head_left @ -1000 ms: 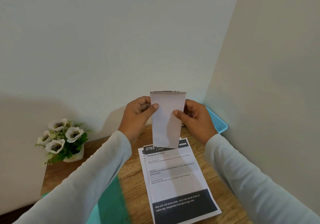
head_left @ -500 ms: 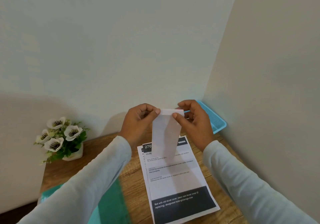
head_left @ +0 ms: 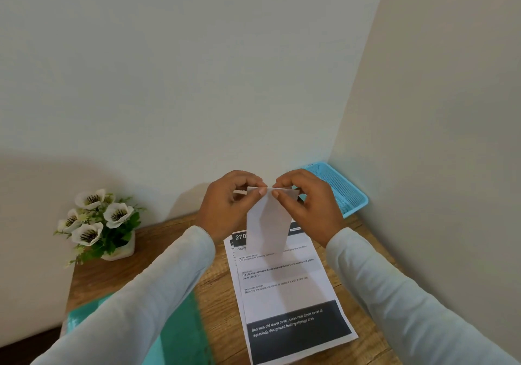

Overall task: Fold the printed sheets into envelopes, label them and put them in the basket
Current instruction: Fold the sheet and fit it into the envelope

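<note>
A folded white sheet hangs upright in the air above the wooden table. My left hand pinches its top edge from the left, and my right hand pinches the same edge from the right, thumbs almost meeting at the middle. The top strip is bent over toward me. Beneath it lies a stack of printed sheets with black header and footer bands. A light blue mesh basket sits in the far right corner against the walls, partly hidden by my right hand.
A small white pot of artificial white flowers stands at the table's far left. A green folder or mat lies at the near left, partly under my left sleeve. Walls close in the table at the back and right.
Both hands lowered the folded sheet and slid along its top edge toward the middle, bending the top strip over. The view tilted slightly, showing more of the basket.
</note>
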Available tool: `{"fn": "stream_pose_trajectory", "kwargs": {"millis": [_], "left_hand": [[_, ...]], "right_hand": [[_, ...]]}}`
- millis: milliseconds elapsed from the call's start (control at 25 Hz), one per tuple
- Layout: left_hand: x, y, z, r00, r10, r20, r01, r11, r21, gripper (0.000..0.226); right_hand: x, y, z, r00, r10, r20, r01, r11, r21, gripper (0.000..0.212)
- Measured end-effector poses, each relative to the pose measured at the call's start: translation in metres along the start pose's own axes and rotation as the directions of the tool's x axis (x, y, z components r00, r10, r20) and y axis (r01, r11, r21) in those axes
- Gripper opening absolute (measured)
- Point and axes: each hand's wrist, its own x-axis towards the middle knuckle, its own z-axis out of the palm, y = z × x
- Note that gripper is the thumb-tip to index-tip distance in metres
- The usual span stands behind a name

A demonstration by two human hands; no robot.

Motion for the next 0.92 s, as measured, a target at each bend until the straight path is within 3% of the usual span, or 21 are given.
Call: {"fn": "stream_pose_trajectory", "kwargs": {"millis": [400, 600, 920], "left_hand": [[0.002, 0.009, -0.005, 0.999, 0.031, 0.009, -0.032, 0.994, 0.108, 0.007], [0.001, 0.007, -0.013, 1.0, 0.002, -0.003, -0.002, 0.998, 0.065, 0.011], [0.003, 0.013, -0.002, 0.992, 0.096, 0.078, -0.107, 0.983, 0.148, 0.004]], "right_hand": [[0.002, -0.004, -0.005, 0.999, -0.007, 0.046, 0.009, 0.999, -0.039, 0.01], [-0.003, 0.002, -0.016, 1.0, 0.014, 0.028, -0.013, 0.999, -0.04, 0.004], [-0.001, -0.007, -0.004, 0.999, 0.014, 0.047, -0.015, 1.0, 0.021, 0.003]]}}
